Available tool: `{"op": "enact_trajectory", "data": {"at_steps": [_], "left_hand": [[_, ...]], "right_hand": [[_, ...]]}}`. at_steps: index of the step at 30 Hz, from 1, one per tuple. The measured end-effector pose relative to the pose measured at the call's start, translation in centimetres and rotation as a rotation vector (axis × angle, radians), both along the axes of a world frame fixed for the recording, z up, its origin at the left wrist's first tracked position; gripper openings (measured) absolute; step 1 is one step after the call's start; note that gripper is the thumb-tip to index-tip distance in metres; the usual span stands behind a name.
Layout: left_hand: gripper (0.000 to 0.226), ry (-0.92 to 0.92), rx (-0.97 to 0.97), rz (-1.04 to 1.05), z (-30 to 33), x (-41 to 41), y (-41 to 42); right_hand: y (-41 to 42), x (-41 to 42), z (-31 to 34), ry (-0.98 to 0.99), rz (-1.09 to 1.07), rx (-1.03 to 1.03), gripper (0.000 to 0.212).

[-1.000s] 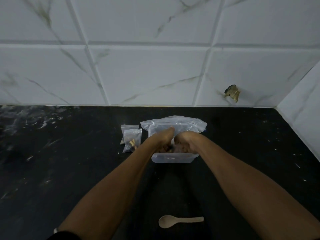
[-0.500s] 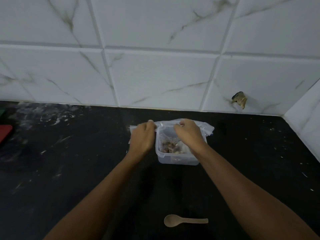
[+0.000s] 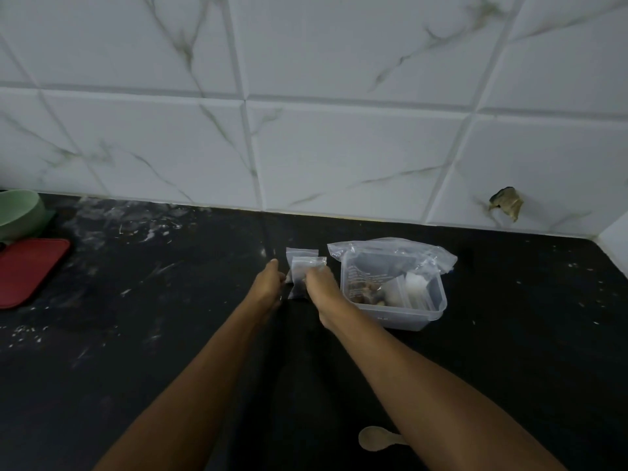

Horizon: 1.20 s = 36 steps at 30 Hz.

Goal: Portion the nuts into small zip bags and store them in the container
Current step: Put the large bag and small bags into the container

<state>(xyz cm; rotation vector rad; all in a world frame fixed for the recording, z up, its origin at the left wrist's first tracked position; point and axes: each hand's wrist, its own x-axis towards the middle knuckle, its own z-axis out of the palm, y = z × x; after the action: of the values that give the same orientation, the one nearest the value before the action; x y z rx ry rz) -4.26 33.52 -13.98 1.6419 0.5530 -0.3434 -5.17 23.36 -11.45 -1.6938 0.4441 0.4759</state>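
A clear plastic container [image 3: 401, 317] stands on the black counter and holds small filled zip bags [image 3: 370, 288]. A large clear bag [image 3: 390, 249] lies against its far rim. Left of the container lie two small zip bags [image 3: 300, 263] with nuts inside. My right hand [image 3: 321, 282] grips the nearer small bag, fingers curled over it. My left hand [image 3: 266, 283] is at the same bags' left edge with curled fingers; whether it pinches a bag is hidden.
A wooden spoon [image 3: 373, 438] lies near the front, partly under my right forearm. A red mat [image 3: 27, 270] and a green bowl [image 3: 18, 210] sit at the far left. The tiled wall [image 3: 306, 130] runs along the back and turns in at the right corner.
Both hands left the container and the large bag's edge and moved left to the small zip bags. The view swung left, showing the red mat and green bowl.
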Motion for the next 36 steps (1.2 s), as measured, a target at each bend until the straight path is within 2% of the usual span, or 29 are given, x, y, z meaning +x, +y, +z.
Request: {"op": "enact_trajectory", "data": {"at_steps": [2,5,12,17,19,22,25,29,33,36], "left_hand": [[0.047,-0.001,0.020,-0.025,-0.5,0.0,-0.4],[0.043,-0.004,0.012,-0.047,-1.2,0.0,-1.1],[0.032,0.084,-0.083,0.002,-1.1,0.8,-1.7],[0.034,0.091,-0.065,-0.006,-0.9,0.7,-1.6],[0.038,0.046,-0.044,-0.012,-0.9,0.3,-1.3],[0.043,-0.060,0.008,-0.052,-0.7,-0.9,-0.5],[0.045,-0.270,0.086,-0.108,0.3,-1.8,-0.5],[0.038,-0.475,0.139,-0.188,3.3,-2.5,-2.7],[0.035,-0.565,0.097,-0.280,6.0,-2.9,-6.2],[0.038,-0.522,0.066,-0.354,6.7,-2.4,-8.7]], "right_hand": [[0.2,0.3,-1.0,0.025,-0.060,-0.111,0.044],[0.3,1.1,-2.2,0.078,-0.098,-0.218,0.051],[0.4,1.9,-3.3,0.082,-0.126,-0.179,0.057],[1.4,1.0,-3.5,0.013,-0.155,-0.063,0.047],[1.9,0.4,-3.2,0.016,-0.145,-0.004,0.046],[2.1,-0.4,-1.9,0.010,-0.090,0.106,0.033],[1.6,-1.0,-0.2,-0.078,-0.062,0.179,0.025],[-0.7,-1.4,3.6,-0.204,-0.129,0.208,0.028],[-4.9,-1.3,7.7,-0.187,-0.190,0.213,0.024],[-8.5,-0.9,9.2,-0.113,-0.275,0.205,0.021]]}}
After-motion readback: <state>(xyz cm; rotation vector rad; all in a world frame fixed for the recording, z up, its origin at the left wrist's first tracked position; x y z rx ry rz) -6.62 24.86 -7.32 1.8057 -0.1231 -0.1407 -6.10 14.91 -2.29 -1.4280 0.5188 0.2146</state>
